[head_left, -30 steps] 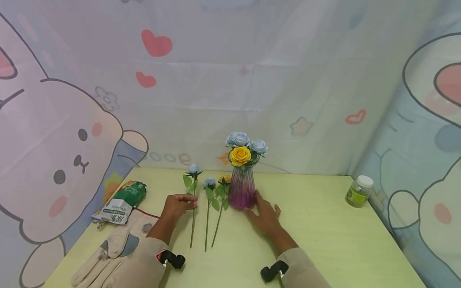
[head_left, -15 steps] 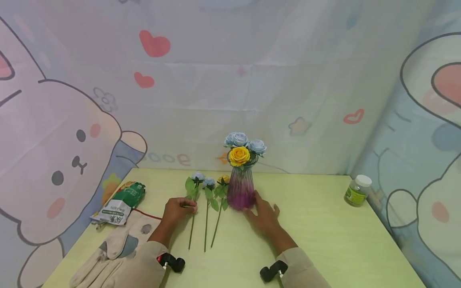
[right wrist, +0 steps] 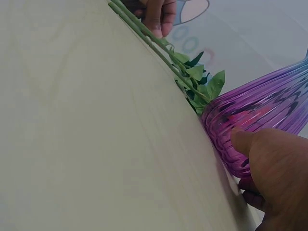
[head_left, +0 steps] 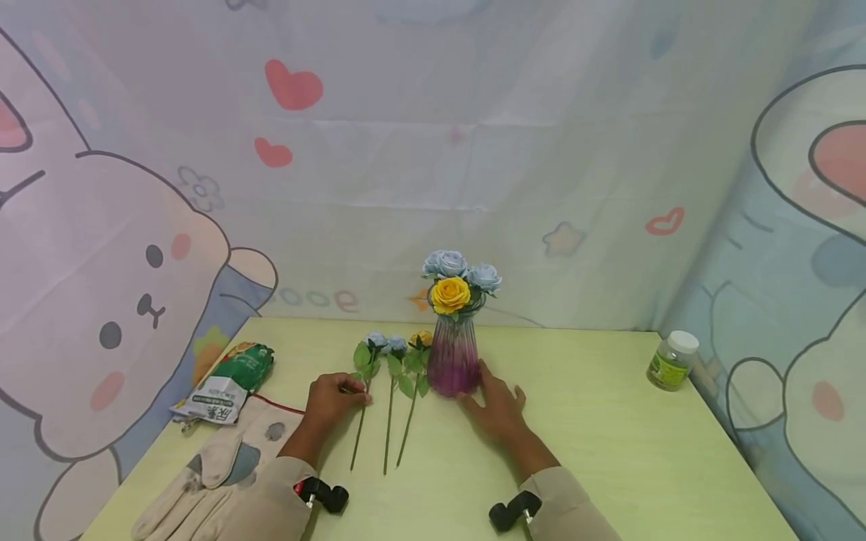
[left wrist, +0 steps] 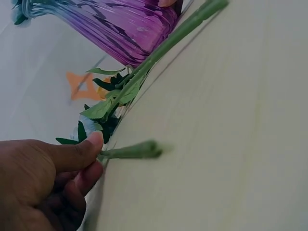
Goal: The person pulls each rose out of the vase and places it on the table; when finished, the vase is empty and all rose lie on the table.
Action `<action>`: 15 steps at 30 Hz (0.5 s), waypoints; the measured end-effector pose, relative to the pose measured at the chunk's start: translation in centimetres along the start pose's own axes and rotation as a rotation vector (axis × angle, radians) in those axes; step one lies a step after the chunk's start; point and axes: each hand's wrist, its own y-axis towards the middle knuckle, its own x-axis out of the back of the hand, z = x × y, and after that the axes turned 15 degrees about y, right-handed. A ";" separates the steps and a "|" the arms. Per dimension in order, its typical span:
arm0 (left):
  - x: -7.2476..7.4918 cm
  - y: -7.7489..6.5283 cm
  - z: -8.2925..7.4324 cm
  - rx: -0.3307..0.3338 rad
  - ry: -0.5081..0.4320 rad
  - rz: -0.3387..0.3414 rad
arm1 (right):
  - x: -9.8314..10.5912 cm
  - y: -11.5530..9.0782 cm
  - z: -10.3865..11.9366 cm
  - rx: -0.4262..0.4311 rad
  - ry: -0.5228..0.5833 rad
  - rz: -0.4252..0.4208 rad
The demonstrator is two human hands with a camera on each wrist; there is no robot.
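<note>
Thumb and fingertips of my left hand point(head_left: 331, 402) pinch the stem of a blue artificial rose point(head_left: 374, 340), whose stem point(left wrist: 132, 151) also shows in the left wrist view. Beside it on the table lie another blue rose point(head_left: 395, 344) and a yellow rose point(head_left: 421, 340), stems pointing towards me. A purple ribbed glass vase point(head_left: 452, 361) stands upright just right of them. Several blue roses point(head_left: 483, 277) and one yellow rose bloom point(head_left: 450, 295) fill its mouth. My right hand point(head_left: 499, 406) holds the vase low at its base, thumb in front; the other fingers are partly hidden in the right wrist view.
A beige work glove point(head_left: 223, 473) lies at the table's left, partly under my left sleeve. Behind it sits a green and white packet point(head_left: 233, 379). A white-capped bottle point(head_left: 671, 361) stands near the right edge. A printed curtain point(head_left: 541, 150) hangs behind the table point(head_left: 582, 436).
My left hand has lowered the blue rose; its bloom has come down and slightly right, towards the other loose roses. The right hand and vase have stayed put.
</note>
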 end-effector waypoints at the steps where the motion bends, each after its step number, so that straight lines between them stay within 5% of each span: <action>1: 0.0 0.0 0.0 -0.004 0.007 -0.006 | 0.0 0.0 0.0 0.000 0.002 0.002; 8: 0.7 0.0 -1.2 -0.060 -0.079 -0.032 | 0.1 -0.1 0.3 0.007 0.000 -0.002; 15: 0.5 0.1 -5.0 -0.164 -0.123 -0.005 | 0.0 0.0 0.1 -0.003 0.003 -0.001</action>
